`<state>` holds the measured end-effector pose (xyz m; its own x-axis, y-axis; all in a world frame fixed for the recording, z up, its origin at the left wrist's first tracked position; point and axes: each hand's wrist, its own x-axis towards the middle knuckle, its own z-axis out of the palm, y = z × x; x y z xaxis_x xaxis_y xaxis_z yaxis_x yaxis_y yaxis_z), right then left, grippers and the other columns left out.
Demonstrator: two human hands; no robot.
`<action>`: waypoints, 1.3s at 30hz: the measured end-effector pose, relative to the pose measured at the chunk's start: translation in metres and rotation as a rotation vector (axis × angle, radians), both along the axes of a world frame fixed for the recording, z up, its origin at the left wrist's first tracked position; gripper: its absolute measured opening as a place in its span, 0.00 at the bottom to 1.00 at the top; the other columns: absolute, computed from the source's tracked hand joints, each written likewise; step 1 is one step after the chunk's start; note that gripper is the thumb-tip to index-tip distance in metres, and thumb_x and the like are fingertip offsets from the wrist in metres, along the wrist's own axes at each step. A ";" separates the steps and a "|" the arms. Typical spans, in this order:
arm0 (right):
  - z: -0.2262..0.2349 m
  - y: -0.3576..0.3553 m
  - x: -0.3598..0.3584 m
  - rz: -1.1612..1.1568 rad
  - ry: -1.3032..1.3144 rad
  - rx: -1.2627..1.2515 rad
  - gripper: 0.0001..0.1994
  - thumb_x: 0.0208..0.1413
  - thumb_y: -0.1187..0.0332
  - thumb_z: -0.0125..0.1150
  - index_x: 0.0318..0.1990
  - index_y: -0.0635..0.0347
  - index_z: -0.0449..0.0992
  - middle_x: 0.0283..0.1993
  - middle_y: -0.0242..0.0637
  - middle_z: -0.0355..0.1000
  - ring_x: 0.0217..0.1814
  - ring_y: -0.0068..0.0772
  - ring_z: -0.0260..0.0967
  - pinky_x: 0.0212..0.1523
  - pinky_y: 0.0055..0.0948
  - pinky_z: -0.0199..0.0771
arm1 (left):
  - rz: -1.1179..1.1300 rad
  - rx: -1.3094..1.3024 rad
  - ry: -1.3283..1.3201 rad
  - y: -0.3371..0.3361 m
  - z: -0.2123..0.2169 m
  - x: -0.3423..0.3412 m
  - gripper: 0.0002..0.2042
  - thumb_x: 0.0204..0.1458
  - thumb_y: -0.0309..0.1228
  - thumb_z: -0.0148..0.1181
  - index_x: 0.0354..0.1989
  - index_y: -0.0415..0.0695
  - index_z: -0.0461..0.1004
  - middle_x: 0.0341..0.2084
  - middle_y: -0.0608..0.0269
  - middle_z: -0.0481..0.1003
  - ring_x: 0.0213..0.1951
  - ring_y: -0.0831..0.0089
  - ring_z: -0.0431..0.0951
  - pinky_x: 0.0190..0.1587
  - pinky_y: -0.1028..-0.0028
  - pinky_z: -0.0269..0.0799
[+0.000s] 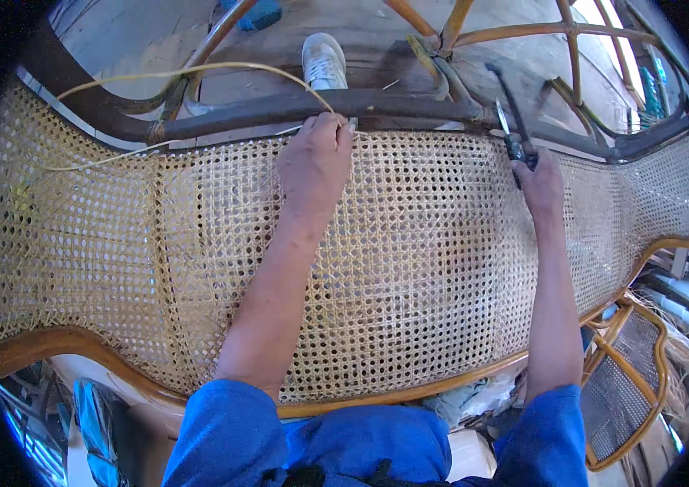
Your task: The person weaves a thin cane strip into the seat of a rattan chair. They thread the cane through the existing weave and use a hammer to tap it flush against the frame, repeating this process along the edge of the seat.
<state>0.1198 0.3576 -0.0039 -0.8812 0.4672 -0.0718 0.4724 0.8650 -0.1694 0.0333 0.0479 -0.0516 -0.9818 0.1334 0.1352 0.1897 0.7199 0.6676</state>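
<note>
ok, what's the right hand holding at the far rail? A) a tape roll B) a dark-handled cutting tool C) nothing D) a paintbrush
B: the right hand grips a dark-handled cutting tool with its blade up at the dark far rail, while the left hand pinches a pale cane strand.

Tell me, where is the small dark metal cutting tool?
In the head view, the small dark metal cutting tool is upper right, held by the right hand at the dark rattan frame rail.
</note>
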 end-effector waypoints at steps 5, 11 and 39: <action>0.002 0.001 0.008 -0.114 -0.074 -0.055 0.16 0.47 0.61 0.62 0.38 0.63 0.71 0.32 0.52 0.72 0.37 0.53 0.71 0.40 0.42 0.68 | -0.006 -0.010 -0.016 0.000 0.004 -0.001 0.09 0.50 0.35 0.57 0.33 0.43 0.75 0.31 0.57 0.77 0.33 0.57 0.77 0.36 0.64 0.72; 0.047 -0.068 0.096 -0.355 -0.122 -0.305 0.15 0.46 0.62 0.63 0.35 0.64 0.71 0.26 0.46 0.72 0.28 0.40 0.70 0.34 0.37 0.69 | 0.012 0.010 -0.059 -0.004 0.005 0.003 0.09 0.50 0.36 0.57 0.33 0.43 0.76 0.30 0.57 0.76 0.34 0.58 0.77 0.37 0.64 0.71; 0.039 -0.211 0.538 -0.855 0.106 -0.394 0.15 0.44 0.66 0.65 0.37 0.63 0.71 0.31 0.42 0.69 0.33 0.39 0.66 0.41 0.36 0.65 | -0.895 -0.106 0.080 0.013 0.083 0.259 0.16 0.47 0.29 0.58 0.45 0.38 0.70 0.47 0.51 0.69 0.54 0.52 0.65 0.58 0.57 0.58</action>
